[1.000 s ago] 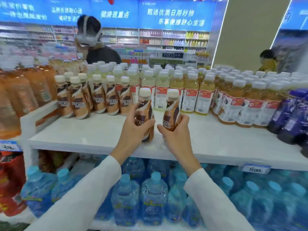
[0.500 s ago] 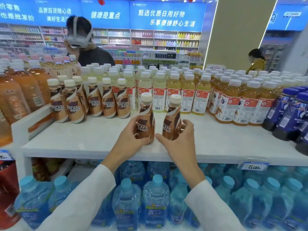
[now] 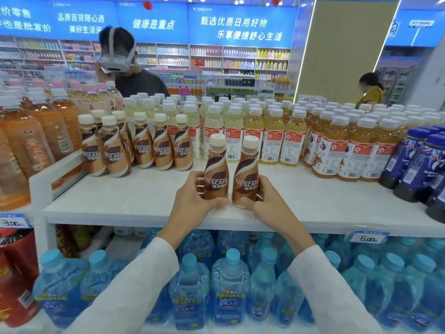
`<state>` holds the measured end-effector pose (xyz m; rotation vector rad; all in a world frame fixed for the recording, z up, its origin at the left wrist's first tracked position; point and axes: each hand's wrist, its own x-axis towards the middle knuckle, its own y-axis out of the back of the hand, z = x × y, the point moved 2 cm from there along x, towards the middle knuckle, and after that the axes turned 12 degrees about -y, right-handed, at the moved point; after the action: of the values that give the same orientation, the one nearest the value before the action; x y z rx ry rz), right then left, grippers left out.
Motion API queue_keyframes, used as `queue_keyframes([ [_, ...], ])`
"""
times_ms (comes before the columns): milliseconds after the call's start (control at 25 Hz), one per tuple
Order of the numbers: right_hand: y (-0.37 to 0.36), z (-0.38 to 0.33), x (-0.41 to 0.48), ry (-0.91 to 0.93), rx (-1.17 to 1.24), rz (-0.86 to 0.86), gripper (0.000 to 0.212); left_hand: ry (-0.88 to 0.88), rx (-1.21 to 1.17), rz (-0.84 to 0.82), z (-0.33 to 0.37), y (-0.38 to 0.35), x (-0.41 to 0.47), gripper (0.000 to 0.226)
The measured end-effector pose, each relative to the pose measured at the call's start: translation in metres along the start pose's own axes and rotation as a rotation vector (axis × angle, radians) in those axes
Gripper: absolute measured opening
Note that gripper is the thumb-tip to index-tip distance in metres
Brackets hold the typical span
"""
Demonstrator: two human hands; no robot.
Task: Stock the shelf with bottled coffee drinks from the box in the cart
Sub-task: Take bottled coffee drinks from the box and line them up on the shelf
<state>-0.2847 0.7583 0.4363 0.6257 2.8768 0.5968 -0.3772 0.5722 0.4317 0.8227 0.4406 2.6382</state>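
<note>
At your 10 o'clock, the coffee row [image 3: 144,148] stands upright toward the back of the white shelf [image 3: 134,196]. At 12, your left hand [image 3: 192,201] curls around the left bottle [image 3: 216,174], thumb across its lower front and fingers behind. Just beside it, your right hand [image 3: 267,201] grips the right bottle [image 3: 246,175] the same way. Both bottles are upright over the shelf's front part, labels facing you; you cannot tell whether their bases touch it. Tea bottles [image 3: 272,141] stand at 2 o'clock, and water bottles [image 3: 231,285] sit below at 6.
</note>
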Motion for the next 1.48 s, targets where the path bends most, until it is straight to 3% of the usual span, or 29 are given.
queue_keyframes([
  [120,-0.005,0.003,-0.009,0.030,0.074,0.176,0.084,-0.011,-0.011,0.019,0.001,0.003,-0.004,0.078],
  [240,-0.014,0.003,-0.015,0.073,0.085,0.305,0.060,-0.013,-0.021,0.081,0.003,0.002,-0.005,0.068],
  [440,-0.037,-0.012,-0.010,0.101,0.082,0.231,0.055,-0.010,0.051,0.162,-0.004,0.017,-0.010,0.059],
  [880,-0.164,-0.092,0.049,0.210,0.020,0.091,0.039,0.151,0.191,0.356,-0.058,0.130,0.019,0.051],
  [1080,-0.188,-0.100,0.075,0.162,0.002,0.102,0.045,0.165,0.251,0.423,-0.069,0.136,0.037,0.041],
  [1480,-0.203,-0.097,0.088,0.172,-0.022,0.147,0.048,0.194,0.269,0.443,-0.072,0.134,0.044,0.043],
])
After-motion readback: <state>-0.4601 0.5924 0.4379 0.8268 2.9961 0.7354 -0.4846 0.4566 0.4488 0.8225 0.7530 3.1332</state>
